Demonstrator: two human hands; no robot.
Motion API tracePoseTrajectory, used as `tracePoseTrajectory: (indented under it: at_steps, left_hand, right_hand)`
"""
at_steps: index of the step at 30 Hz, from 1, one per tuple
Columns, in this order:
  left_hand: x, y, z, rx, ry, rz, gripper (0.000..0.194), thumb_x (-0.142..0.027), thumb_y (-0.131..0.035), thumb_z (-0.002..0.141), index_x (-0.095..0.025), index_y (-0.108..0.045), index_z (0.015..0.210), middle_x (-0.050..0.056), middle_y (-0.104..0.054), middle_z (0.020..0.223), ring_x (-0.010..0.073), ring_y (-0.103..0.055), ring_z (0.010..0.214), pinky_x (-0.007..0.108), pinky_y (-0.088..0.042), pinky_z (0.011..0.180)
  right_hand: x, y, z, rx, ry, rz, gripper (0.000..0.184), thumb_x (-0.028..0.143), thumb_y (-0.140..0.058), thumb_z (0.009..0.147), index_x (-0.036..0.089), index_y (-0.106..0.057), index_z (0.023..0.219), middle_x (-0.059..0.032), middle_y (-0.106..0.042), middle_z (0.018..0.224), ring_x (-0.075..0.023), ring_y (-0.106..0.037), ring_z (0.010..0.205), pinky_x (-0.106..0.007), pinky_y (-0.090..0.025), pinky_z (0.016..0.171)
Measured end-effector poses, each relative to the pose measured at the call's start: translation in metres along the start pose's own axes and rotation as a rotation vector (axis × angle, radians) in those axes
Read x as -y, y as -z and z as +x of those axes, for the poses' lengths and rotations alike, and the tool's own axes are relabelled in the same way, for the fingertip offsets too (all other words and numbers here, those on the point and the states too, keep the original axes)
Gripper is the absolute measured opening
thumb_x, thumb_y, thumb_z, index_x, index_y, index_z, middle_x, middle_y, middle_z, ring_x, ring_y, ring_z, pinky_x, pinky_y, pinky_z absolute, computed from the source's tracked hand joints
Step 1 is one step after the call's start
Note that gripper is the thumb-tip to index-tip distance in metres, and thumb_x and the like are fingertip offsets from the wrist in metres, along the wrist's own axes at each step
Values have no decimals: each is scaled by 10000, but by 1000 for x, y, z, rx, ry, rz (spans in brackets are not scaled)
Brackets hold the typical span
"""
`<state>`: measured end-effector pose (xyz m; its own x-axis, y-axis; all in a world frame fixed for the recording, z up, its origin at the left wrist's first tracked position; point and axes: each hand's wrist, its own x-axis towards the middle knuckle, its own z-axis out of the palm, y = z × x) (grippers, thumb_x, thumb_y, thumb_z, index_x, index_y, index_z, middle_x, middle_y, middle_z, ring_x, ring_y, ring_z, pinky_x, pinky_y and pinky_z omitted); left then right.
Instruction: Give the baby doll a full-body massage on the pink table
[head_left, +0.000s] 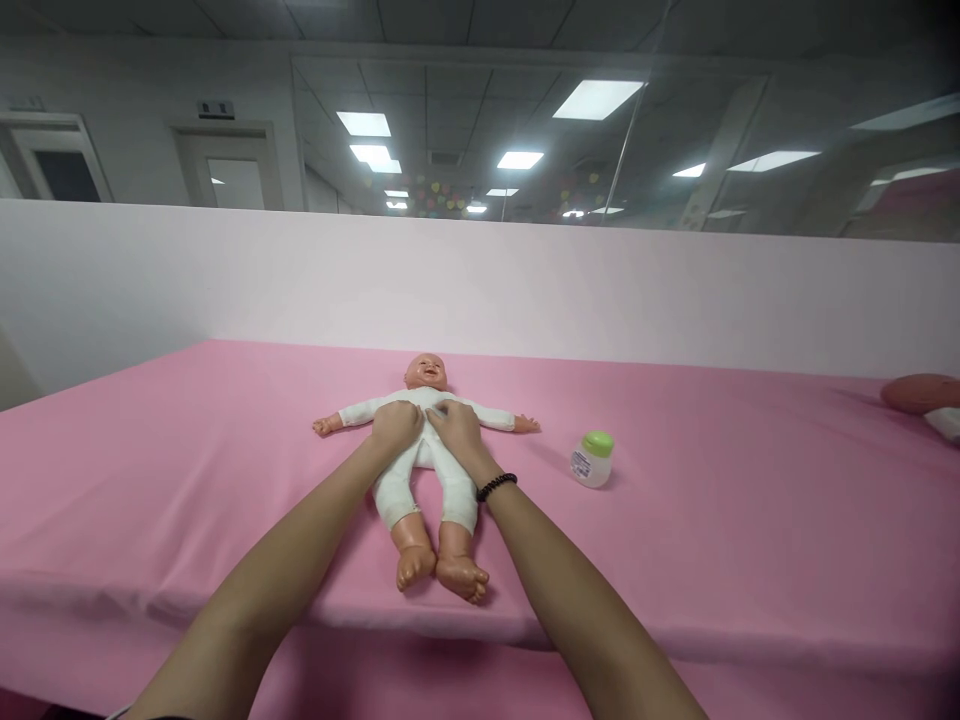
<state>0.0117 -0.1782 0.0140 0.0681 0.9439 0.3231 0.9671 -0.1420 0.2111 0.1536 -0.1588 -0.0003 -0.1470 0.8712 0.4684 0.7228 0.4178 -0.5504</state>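
Observation:
A baby doll [426,450] with a white cloth body lies on its back, head away from me and bare feet toward me. Both its arms are stretched out sideways. My left hand [396,425] rests on one side of its torso, fingers curled in against the cloth. On the other side my right hand [457,428] is closed in a like way, its thumb near the middle of the chest. The two hands almost meet there. My fingertips are partly hidden. A black beaded bracelet [496,486] circles my right wrist.
Right of the doll stands a clear jar [591,468] with a green lid [598,444]. A pink cloth [712,540] covers the table. Part of another doll-like object [921,392] shows at the far right edge. Behind the table runs a low white wall [480,285] with glass above.

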Motion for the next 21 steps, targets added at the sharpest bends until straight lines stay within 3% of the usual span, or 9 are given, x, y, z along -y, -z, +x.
tracePoseTrajectory:
  at_steps: [3,6,8,10,13,15,17,19,21]
  left_hand:
    - [0,-1,0,-29,-119,-41,443,-314,-301,992,-132,-701,1054,171,-730,1081,291,-678,1049,407,-494,940]
    - [10,-9,7,14,-195,-160,455,-307,-311,988,-174,-636,1277,129,-650,1338,262,-572,1277,408,-409,1087]
    - [18,-16,12,80,-200,-212,517,-328,-293,997,-197,-488,1458,99,-446,1560,253,-361,1467,444,-286,1184]
    - [22,-19,15,134,-174,-230,554,-347,-278,1004,-194,-383,1527,90,-291,1639,254,-196,1534,474,-211,1214]
    - [18,-18,13,123,-67,-205,566,-379,-291,1003,-132,-398,1501,174,-300,1622,307,-219,1524,495,-274,1176]
    - [11,-13,8,69,39,-141,570,-415,-291,1003,-74,-465,1426,252,-426,1530,361,-392,1436,493,-376,1098]
    - [4,-8,3,15,99,-48,538,-423,-297,1003,-56,-586,1270,264,-601,1335,364,-578,1254,460,-452,1008]
    - [0,-4,-1,-31,66,9,469,-381,-315,997,-84,-665,1097,220,-693,1142,330,-662,1094,423,-484,950]
    - [0,-3,-1,-58,-50,-11,392,-298,-337,980,-121,-679,1054,171,-715,1100,288,-672,1066,395,-475,976]
  right_hand:
    - [2,0,1,54,140,91,297,212,-444,944,164,-736,967,-103,-752,1022,-216,-672,963,-316,-476,914]
    - [-1,-4,5,139,173,115,378,218,-393,972,132,-678,1204,-122,-687,1260,-224,-594,1213,-338,-415,1061]
    - [-4,-8,8,212,140,72,489,261,-364,995,105,-514,1434,-130,-509,1503,-247,-387,1443,-385,-278,1188]
    - [-7,-11,10,277,72,3,573,316,-320,1018,101,-346,1549,-124,-288,1638,-269,-184,1537,-441,-149,1238]
    - [-8,-13,9,263,-25,-63,651,418,-309,1026,65,-267,1572,-174,-159,1665,-305,-116,1549,-481,-121,1234]
    - [-6,-11,6,175,-40,-74,682,451,-373,1006,-1,-347,1516,-249,-288,1606,-330,-242,1511,-455,-207,1208]
    - [-2,-7,3,73,-41,-65,609,454,-455,975,-13,-536,1357,-279,-535,1417,-340,-474,1359,-410,-347,1122]
    - [1,-3,0,27,-16,-36,437,404,-499,957,55,-676,1151,-224,-691,1177,-313,-627,1137,-381,-443,1008]
    - [3,-1,0,58,68,15,334,304,-470,963,115,-716,1087,-165,-729,1111,-279,-660,1057,-372,-464,978]
